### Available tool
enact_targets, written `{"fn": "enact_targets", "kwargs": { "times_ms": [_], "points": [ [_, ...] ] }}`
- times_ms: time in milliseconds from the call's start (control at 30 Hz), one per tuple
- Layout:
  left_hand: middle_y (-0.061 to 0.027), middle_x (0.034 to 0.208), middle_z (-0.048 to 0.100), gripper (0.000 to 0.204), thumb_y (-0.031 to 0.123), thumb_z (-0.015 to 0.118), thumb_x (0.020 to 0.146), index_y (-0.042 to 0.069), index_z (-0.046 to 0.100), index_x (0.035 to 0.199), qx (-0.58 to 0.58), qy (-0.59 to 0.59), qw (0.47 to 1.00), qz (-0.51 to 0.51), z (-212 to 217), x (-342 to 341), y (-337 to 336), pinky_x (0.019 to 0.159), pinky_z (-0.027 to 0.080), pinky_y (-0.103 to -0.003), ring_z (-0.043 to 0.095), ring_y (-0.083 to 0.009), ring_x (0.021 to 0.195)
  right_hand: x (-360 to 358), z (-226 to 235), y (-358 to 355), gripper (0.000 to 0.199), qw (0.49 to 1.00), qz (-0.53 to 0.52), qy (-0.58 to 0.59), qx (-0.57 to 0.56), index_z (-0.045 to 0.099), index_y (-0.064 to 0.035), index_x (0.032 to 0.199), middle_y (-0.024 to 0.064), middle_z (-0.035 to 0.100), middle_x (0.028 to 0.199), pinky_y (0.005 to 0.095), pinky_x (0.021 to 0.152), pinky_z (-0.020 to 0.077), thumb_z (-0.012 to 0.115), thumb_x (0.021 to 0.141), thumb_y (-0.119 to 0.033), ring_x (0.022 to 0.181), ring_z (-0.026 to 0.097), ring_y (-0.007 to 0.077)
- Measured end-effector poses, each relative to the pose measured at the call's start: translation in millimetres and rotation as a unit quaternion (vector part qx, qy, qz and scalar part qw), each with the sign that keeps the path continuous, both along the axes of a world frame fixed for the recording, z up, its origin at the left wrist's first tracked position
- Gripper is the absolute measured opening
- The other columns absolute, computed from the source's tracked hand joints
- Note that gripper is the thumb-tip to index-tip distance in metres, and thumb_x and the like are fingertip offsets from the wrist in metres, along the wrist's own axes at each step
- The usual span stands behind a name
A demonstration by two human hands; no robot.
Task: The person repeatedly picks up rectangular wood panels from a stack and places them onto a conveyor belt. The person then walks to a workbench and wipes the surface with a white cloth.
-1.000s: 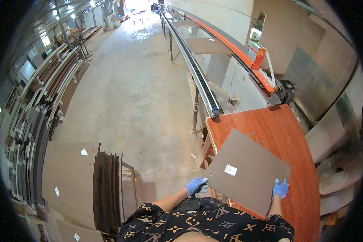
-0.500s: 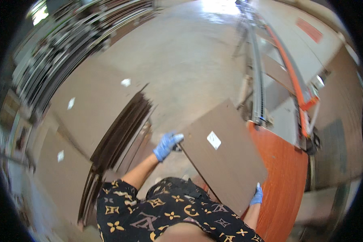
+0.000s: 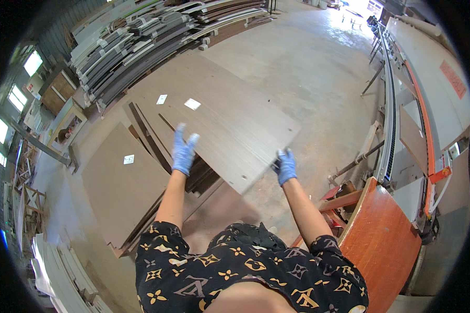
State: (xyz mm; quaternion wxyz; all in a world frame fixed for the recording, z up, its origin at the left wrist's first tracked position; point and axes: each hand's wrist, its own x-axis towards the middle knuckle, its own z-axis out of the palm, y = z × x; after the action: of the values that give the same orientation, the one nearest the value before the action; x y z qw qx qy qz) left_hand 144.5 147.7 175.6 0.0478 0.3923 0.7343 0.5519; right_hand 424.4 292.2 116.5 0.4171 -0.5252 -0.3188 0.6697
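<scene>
A flat grey-brown board [image 3: 235,130] with a white label [image 3: 192,104] lies over the stack on the left, its near corner jutting out. My right hand [image 3: 285,168], in a blue glove, grips its right edge close to the near end. My left hand [image 3: 183,152], gloved too, is at the board's left edge with its fingers apart; whether it touches the edge I cannot tell. Beneath and beside it, dark edges of stacked boards [image 3: 201,177] show. Another stack, topped by a labelled board [image 3: 117,180], stands to the left.
On the right is an orange-brown tabletop [image 3: 378,235] beside a long machine with a metal rail [image 3: 387,130] and an orange bar [image 3: 422,125]. Piled panels and strips [image 3: 141,47] lie at the far left. White strips [image 3: 62,271] rest near left. Concrete floor [image 3: 292,68] runs between.
The board has moved left, from beside the orange-brown tabletop to over the left stack. Both hands moved with it, and my left hand's fingers have spread. The view has turned left.
</scene>
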Motion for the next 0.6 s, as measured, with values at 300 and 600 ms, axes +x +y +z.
{"fn": "enact_targets", "kwargs": {
  "times_ms": [300, 600],
  "points": [
    [-0.0168, 0.136, 0.029, 0.070, 0.057, 0.055, 0.070, 0.017, 0.040, 0.126, -0.360, 0.309, 0.879, -0.037, -8.7, 21.1, 27.4, 0.103, 0.012, -0.050, 0.021, -0.0352, 0.127, 40.9, -7.7, -38.3, 0.030, 0.962, 0.213, 0.141, -0.094, 0.048, -0.0185, 0.112, -0.0011, 0.060, 0.087, 0.0284, 0.057, 0.0473, 0.054, 0.085, -0.029, 0.070, 0.056, 0.0110],
    [-0.0127, 0.129, 0.042, 0.048, 0.034, 0.062, 0.074, 0.011, 0.051, 0.116, -0.177, 0.281, 0.942, -0.049, -25.8, 63.7, 40.0, 0.104, 0.016, -0.044, 0.032, -0.0315, 0.122, 316.9, -57.9, -29.2, 0.011, 0.952, -0.101, 0.285, -0.036, 0.046, -0.0188, 0.078, -0.0033, 0.050, 0.067, 0.0272, 0.042, 0.0368, 0.052, 0.084, -0.025, 0.049, 0.042, 0.0095]
  ]
}}
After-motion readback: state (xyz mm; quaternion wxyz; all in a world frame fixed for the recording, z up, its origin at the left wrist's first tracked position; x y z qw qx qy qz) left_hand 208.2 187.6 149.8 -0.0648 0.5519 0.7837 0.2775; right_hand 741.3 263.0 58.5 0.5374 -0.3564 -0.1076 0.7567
